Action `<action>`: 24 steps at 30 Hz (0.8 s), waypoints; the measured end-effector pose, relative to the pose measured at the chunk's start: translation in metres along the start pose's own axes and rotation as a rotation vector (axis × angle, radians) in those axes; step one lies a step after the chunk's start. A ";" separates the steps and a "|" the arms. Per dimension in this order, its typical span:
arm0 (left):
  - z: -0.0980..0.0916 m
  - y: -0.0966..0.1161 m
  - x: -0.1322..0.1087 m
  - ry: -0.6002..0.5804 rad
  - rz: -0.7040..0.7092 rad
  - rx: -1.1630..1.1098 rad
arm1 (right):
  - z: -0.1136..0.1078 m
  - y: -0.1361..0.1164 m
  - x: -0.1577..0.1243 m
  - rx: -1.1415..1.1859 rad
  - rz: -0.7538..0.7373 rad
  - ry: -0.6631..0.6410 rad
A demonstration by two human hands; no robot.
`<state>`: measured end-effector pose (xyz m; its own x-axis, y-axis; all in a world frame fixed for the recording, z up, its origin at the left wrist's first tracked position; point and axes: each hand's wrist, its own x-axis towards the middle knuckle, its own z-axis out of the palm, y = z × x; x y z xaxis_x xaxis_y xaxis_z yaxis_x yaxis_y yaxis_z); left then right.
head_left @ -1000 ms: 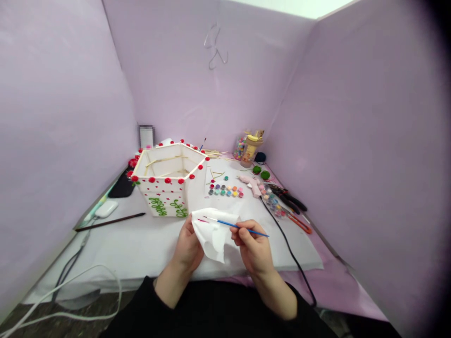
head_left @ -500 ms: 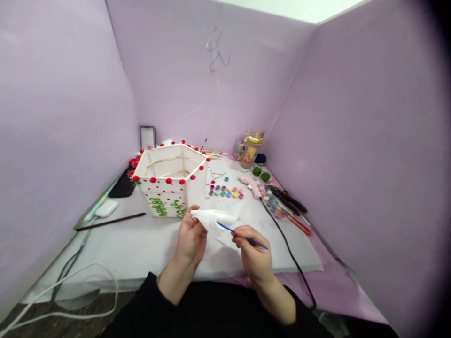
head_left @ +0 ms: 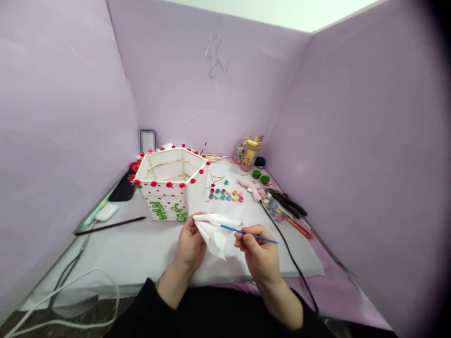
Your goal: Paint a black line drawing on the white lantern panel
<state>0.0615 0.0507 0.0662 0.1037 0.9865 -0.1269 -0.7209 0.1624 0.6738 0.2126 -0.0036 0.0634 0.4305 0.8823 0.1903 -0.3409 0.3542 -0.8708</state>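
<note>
My left hand (head_left: 188, 246) is closed on a crumpled white tissue (head_left: 215, 232), held above the near part of the white work sheet (head_left: 141, 244). My right hand (head_left: 259, 256) pinches a thin blue paintbrush (head_left: 246, 232) whose tip rests on the tissue's top. Just behind the hands stands a white hexagonal box (head_left: 169, 188) with red dots along its rim and green leaf sprigs painted on its front.
A row of small paint pots (head_left: 225, 194) lies behind the tissue. Pliers and orange-handled scissors (head_left: 292, 213) lie at right beside a black cable (head_left: 292, 263). A jar of beads (head_left: 246, 152) stands at the back. A long dark brush (head_left: 109, 225) and white cables lie at left. Purple walls enclose the desk.
The brush was drawn through the tissue: half a second ago its tip was buried in the folds, now it lies on top again, handle pointing further right. Both hands stayed in place.
</note>
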 end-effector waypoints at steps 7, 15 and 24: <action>0.000 0.003 -0.003 0.012 0.068 -0.003 | 0.005 0.006 0.000 0.038 0.059 0.005; -0.001 0.002 -0.004 -0.016 0.119 0.013 | 0.003 0.009 0.001 0.022 0.041 -0.002; 0.002 0.005 0.002 -0.038 0.240 0.037 | -0.001 0.019 -0.002 -0.018 0.006 -0.030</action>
<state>0.0599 0.0537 0.0705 -0.0408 0.9969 0.0670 -0.7028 -0.0763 0.7073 0.2058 0.0007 0.0466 0.4031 0.8934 0.1984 -0.3281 0.3435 -0.8800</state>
